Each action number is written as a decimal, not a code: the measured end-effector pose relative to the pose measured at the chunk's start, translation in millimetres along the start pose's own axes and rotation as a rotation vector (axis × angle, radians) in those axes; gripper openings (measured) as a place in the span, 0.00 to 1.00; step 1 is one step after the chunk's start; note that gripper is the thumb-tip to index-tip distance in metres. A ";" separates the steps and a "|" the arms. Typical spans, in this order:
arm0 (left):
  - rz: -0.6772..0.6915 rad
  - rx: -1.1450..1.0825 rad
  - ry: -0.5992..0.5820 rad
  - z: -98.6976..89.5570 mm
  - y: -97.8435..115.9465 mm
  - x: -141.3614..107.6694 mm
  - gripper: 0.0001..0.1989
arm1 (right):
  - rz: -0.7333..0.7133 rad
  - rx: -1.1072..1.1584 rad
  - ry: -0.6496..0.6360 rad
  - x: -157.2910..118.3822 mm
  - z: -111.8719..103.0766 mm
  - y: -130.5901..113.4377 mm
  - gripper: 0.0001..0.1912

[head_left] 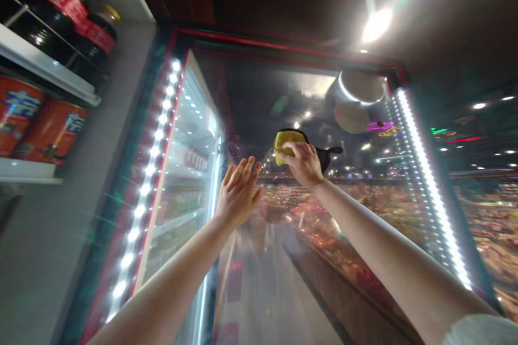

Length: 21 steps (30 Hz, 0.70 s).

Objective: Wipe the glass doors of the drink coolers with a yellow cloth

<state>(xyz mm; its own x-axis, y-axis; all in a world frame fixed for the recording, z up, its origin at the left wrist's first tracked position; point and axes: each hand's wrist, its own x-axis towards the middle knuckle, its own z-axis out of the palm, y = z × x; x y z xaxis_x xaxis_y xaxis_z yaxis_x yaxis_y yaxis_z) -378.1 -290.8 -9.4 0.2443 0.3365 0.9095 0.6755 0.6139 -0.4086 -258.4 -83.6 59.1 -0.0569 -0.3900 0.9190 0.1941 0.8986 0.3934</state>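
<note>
My right hand point(303, 163) presses a folded yellow cloth point(288, 145) against the glass door of a refrigerated display case point(259, 102). A dark item with a small loop point(324, 153) shows behind that hand; I cannot tell what it is. My left hand point(238, 192) is open to the left of the cloth, its fingers spread and held up near the glass. I cannot tell whether it touches the pane. The glass reflects a brightly lit shop aisle.
A dark door frame with LED strips point(149, 172) surrounds the glass, and lit shelves of goods point(182, 194) stand behind it. At the left, a shelf holds dark bottles with red labels point(52, 11) above orange cans point(44, 129). A bright ceiling lamp point(376, 24) shines overhead.
</note>
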 end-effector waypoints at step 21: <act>0.049 0.000 0.047 7.9 -7.5 -4.3 0.32 | 0.090 -0.132 -0.123 55.2 -0.6 8.2 0.30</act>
<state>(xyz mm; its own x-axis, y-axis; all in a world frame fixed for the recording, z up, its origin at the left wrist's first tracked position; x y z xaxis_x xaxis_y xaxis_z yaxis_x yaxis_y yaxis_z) -389.7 -291.2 -10.8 0.3092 0.3319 0.8912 0.6619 0.5978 -0.4523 -259.3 -97.8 113.1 -0.1512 -0.2748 0.9495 0.3296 0.8916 0.3105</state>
